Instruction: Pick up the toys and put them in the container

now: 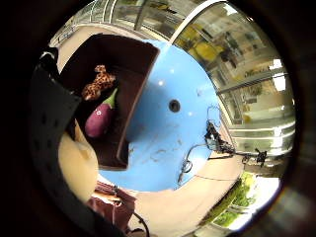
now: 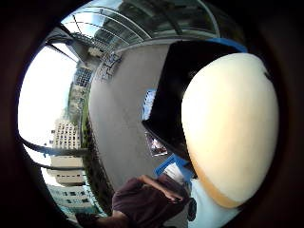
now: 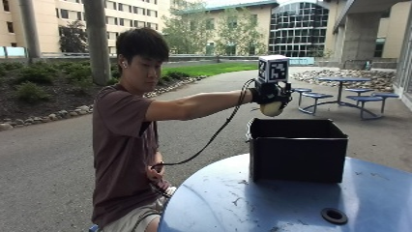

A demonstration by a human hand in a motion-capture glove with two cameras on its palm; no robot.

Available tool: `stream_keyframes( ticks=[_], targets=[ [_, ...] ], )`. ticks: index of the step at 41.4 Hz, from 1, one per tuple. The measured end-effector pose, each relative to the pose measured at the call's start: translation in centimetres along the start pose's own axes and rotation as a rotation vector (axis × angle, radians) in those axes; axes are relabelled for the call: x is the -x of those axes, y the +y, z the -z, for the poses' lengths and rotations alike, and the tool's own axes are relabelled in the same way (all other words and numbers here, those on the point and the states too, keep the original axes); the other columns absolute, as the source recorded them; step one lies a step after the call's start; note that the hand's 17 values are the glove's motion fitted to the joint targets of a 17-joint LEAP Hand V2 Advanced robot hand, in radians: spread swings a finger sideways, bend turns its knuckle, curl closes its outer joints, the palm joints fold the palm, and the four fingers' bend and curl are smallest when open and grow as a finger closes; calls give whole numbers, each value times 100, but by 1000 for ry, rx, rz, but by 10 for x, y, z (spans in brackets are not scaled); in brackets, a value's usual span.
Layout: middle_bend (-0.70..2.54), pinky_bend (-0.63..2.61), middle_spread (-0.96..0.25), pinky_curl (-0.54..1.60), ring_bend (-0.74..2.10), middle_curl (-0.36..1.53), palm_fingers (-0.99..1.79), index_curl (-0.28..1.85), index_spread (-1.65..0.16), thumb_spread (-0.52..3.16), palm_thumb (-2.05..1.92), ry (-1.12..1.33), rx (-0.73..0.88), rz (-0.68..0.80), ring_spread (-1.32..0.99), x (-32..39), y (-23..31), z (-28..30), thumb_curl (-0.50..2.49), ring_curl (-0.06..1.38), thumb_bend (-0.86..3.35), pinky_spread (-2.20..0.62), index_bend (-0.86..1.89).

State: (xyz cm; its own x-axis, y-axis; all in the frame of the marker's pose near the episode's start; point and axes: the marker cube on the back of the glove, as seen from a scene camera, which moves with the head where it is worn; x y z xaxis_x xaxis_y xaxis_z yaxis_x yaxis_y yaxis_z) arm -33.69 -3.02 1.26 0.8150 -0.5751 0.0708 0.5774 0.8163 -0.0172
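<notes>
In the outside view my gloved right hand (image 3: 269,95) is held out above the near rim of a black box container (image 3: 295,150) on the round blue table (image 3: 257,203). It grips a cream, rounded toy (image 3: 272,108), which fills much of the thumb side palm view as a cream toy (image 2: 230,126) with an orange band. In the little finger side view the container (image 1: 126,64) lies open below, holding a purple eggplant toy (image 1: 99,118) and a spotted brown plush toy (image 1: 98,83); the cream toy (image 1: 76,163) shows beside the glove.
The blue table (image 1: 168,143) has a dark centre hole (image 1: 174,105) and a hole (image 3: 333,215) near its front edge. Cables and small hardware (image 1: 217,143) lie at the table's rim. Paved ground surrounds the table; picnic tables (image 3: 347,94) stand far behind.
</notes>
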Motion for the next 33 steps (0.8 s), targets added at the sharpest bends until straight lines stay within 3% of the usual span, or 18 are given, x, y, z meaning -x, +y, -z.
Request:
stream_keyframes(
  ticks=[8, 14, 15, 17, 18, 19, 21, 27, 33],
  targets=[
    [123, 129, -35, 61, 145, 88, 49, 85, -46, 21, 76, -6, -1, 9, -43, 49, -31, -15, 111, 79, 4, -35, 93],
    [118, 137, -37, 62, 147, 89, 41, 89, -46, 24, 76, -6, 8, -5, -42, 48, -36, -15, 111, 78, 2, -34, 82],
    [91, 149, -40, 66, 150, 83, 15, 88, -45, 32, 77, -2, 25, -8, -42, 48, -36, -16, 111, 79, 4, -35, 77],
    [73, 154, -39, 66, 156, 78, 3, 91, -42, 40, 72, 2, 88, -13, -41, 51, -36, -21, 110, 81, 1, -34, 73],
    [84, 145, -37, 63, 146, 80, -15, 83, -38, 52, 55, 1, 124, -16, -39, 55, -36, -24, 107, 77, -9, -32, 50],
    [66, 152, -28, 65, 135, 73, -55, 77, -34, 60, 46, -2, 154, -18, -34, 59, -37, -27, 102, 75, -12, -27, 31],
    [44, 157, -17, 64, 110, 66, -82, 71, -29, 71, 31, -10, 176, -22, -25, 65, -37, -33, 95, 69, -15, -19, 16],
    [16, 139, -2, 56, 68, 53, -67, 49, -22, 93, 9, -44, 122, 7, -11, 66, -35, -40, 78, 56, -9, -6, 2],
    [7, 123, 4, 49, 49, 44, -55, 39, -18, 107, 1, -40, 110, 4, -4, 50, -28, -40, 67, 46, -4, 0, 2]
  ],
)
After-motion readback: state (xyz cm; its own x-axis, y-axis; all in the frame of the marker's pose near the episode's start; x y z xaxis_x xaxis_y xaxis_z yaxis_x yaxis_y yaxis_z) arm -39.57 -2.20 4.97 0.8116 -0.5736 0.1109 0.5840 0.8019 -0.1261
